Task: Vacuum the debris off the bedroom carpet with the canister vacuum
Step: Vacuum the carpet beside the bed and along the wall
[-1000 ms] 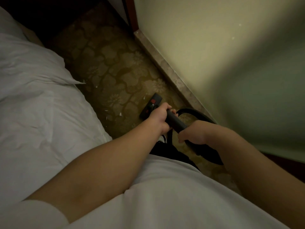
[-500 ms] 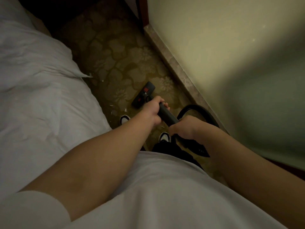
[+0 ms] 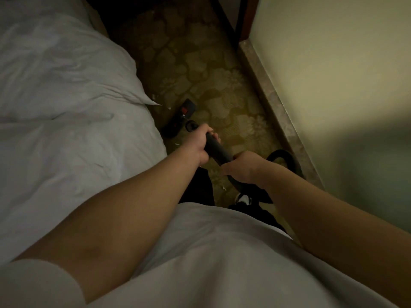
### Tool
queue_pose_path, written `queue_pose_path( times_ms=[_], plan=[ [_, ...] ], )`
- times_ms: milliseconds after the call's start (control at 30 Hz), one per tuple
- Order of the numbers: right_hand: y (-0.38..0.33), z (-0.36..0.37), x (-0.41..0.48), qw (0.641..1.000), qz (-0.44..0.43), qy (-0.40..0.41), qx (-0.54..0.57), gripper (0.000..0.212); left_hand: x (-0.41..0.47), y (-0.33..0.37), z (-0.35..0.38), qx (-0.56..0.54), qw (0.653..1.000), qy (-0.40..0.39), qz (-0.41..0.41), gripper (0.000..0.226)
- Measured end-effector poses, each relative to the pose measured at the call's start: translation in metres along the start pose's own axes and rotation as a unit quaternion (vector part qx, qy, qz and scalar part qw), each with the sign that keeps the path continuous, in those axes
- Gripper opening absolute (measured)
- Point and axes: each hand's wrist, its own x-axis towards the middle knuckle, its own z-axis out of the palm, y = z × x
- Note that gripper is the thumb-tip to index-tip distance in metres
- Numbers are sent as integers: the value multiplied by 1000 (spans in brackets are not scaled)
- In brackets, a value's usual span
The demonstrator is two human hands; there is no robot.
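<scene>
Both hands hold the black vacuum wand [image 3: 216, 150]. My left hand [image 3: 199, 144] grips it further down, my right hand [image 3: 241, 168] grips it nearer my body. The black floor head [image 3: 180, 117], marked with a red spot, lies on the olive floral carpet [image 3: 222, 90] close beside the bed. A black hose [image 3: 287, 158] loops behind my right wrist along the baseboard. Small white bits of debris [image 3: 176, 144] lie on the carpet by the bed edge and near my feet. The canister is out of view.
A bed with white bedding [image 3: 66, 107] fills the left side. A pale wall [image 3: 333, 63] with a marbled baseboard [image 3: 278, 103] runs along the right, leaving a narrow strip of carpet. My white shoe [image 3: 243, 198] stands on the carpet below my right hand.
The floor head has slid forward along the bed edge, away from me, and both hands have pushed out with the wand. The view has shifted forward too.
</scene>
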Motion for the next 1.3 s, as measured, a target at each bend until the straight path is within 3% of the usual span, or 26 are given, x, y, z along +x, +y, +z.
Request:
queue_pose_path(
  times_ms=[133,400,800,1033,1300],
  plan=[
    [-60,1,16,1000,-5,0,13,25,16,57,-19,3,1000,3,1,16],
    [-148,7,41,998,2,-10,62,19,42,140,-54,18,1000,11,-3,5],
    [-214,11,83,998,-12,-30,57,24,70,200,-87,-21,999,27,26,6],
    [-169,13,67,998,16,-28,47,26,61,157,-72,1,1000,23,1,8],
    [-33,-3,30,997,25,-79,-13,22,20,20,-19,-54,998,21,-18,12]
  ],
)
